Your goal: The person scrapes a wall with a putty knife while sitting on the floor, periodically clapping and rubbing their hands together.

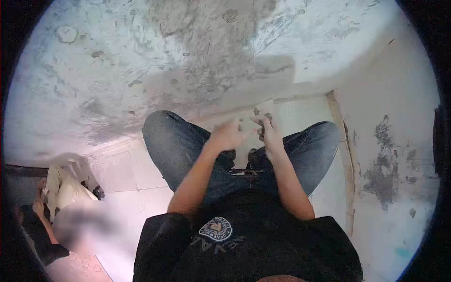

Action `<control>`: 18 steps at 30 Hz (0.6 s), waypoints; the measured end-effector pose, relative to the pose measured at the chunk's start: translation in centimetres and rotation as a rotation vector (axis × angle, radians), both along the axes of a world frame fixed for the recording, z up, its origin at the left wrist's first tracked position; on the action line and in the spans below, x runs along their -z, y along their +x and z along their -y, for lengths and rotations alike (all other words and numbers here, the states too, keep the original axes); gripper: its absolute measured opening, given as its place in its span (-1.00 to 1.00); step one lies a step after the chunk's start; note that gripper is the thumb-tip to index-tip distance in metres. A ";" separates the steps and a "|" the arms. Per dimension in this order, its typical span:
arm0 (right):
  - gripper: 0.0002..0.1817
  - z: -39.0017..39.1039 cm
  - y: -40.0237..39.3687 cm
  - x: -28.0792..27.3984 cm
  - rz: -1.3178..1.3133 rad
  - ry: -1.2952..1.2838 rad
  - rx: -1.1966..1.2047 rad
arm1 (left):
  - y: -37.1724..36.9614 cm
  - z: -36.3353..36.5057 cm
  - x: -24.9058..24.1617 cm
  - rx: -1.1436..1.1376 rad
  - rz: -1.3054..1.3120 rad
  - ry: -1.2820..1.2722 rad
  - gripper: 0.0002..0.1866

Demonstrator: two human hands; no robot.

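Both of my hands are in front of me, above my crossed legs in dark jeans (pixel 171 145). My left hand (pixel 229 135) is smeared by motion, with its fingers pointing toward the other hand. My right hand (pixel 270 134) is closed around a small dark, mottled thing (pixel 261 123) that I cannot make out. The fingertips of my left hand come close to it; whether they touch is unclear. The tiled floor (pixel 300 110) lies beneath.
A stained wall (pixel 197 61) rises ahead, and another with dark patches (pixel 383 174) stands at the right, with a brownish strip (pixel 345 141) along its base. Another person (pixel 44 221), partly blurred, sits at the lower left in dark and pale clothing.
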State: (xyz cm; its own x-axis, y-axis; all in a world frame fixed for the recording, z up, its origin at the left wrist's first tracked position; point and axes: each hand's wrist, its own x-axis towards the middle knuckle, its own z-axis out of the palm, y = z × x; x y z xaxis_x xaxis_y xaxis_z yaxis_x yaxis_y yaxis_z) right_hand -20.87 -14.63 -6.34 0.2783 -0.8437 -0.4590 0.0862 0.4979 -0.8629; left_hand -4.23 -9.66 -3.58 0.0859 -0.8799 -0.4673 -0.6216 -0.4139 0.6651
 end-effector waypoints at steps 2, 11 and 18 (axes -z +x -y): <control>-0.70 1.5 2.1 2.1 0.107 0.078 0.072 | 2.5 1.3 0.3 0.113 0.103 -0.104 -0.14; -0.45 7.6 8.8 5.2 0.437 0.372 0.336 | 9.5 4.7 -1.1 0.226 -0.035 -0.021 -0.23; -0.28 9.0 12.9 6.8 0.374 0.243 0.572 | 8.8 3.6 -1.0 0.318 -0.079 0.124 -0.32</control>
